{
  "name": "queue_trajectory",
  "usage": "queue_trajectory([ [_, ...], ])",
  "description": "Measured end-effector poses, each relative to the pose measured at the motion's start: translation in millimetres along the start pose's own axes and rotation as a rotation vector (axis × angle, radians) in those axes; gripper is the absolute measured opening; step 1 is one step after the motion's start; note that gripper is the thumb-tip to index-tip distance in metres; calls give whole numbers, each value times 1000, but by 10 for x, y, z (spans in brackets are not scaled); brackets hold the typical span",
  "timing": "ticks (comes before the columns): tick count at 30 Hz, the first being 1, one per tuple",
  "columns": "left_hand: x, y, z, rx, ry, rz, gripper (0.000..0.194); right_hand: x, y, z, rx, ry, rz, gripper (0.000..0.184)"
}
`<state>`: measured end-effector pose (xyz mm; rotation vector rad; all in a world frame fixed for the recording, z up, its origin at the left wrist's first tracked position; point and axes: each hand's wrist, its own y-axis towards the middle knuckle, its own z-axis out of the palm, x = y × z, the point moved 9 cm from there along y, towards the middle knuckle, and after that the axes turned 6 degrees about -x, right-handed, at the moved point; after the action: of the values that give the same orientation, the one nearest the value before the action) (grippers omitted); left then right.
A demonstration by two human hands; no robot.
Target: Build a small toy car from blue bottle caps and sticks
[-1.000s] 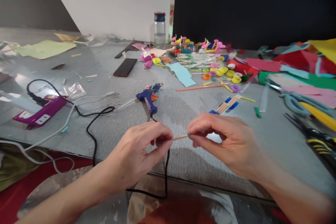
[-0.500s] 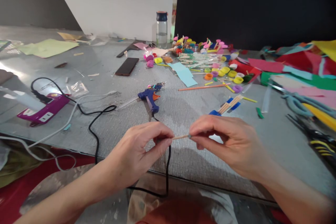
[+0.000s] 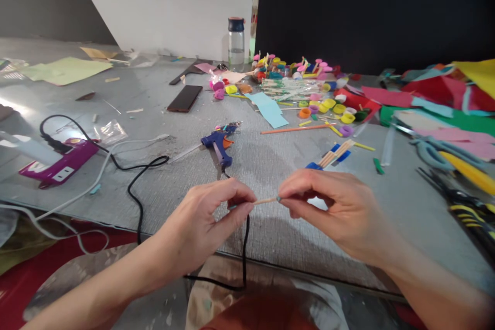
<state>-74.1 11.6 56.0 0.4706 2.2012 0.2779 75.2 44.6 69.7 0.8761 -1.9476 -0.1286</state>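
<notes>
A thin wooden stick [image 3: 265,201] spans the gap between my two hands, above the front of the table. My left hand [image 3: 218,211] pinches its left end between thumb and fingers. At the right end, my right hand [image 3: 328,206] pinches a small bluish-green piece that meets the stick; most of that piece is hidden by the fingertips. Just beyond the hands lies a blue glue gun [image 3: 218,145] with an orange trigger and a clear glue stick in its back. A bundle of wooden sticks with blue pieces [image 3: 331,154] rests beyond my right hand.
A purple power strip [image 3: 60,165] and trailing black cable [image 3: 133,191] occupy the left. Farther back are a phone [image 3: 184,98], a water bottle [image 3: 235,44] and a pile of coloured rings and sticks [image 3: 301,82]. Scissors [image 3: 433,153] and pliers [image 3: 460,206] lie right, near coloured sheets [image 3: 444,98].
The view has shifted slightly, so the table things sit a little farther left. Both hands keep their pinch on the stick and the small piece, with hardly any movement.
</notes>
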Motion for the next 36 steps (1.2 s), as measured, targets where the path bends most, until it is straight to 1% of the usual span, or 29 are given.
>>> queue_trajectory([
  [5, 7, 81, 36, -7, -19, -12, 8, -56, -16, -49, -16, 17, 36, 11],
  [10, -1, 165, 82, 7, -46, -24, 10, -163, -37, -99, -43, 17, 111, 9],
  [13, -10, 202, 100, 3, -44, -21, 10, -235, -46, -124, -60, 61, 164, 7],
  [17, -45, 247, 119, -2, -31, 24, 10, -298, -44, -166, -83, 134, 225, 4],
  [22, -142, 276, 110, -23, 21, 155, 8, -378, -34, -171, -81, 267, 344, 6],
  [25, -190, 278, 108, -36, 46, 206, 8, -389, -31, -189, -111, 284, 356, 6],
  [27, -179, 293, 109, -47, 33, 182, 8, -383, -33, -207, -131, 263, 341, 5],
  [29, -125, 321, 126, -40, -18, 110, 9, -373, -34, -227, -146, 243, 320, 5],
  [33, 20, 383, 221, 29, -246, -79, 11, -391, -23, -235, -139, 315, 325, 6],
  [36, 58, 430, 253, 45, -370, -146, 10, -408, -12, -249, -142, 358, 325, 8],
])
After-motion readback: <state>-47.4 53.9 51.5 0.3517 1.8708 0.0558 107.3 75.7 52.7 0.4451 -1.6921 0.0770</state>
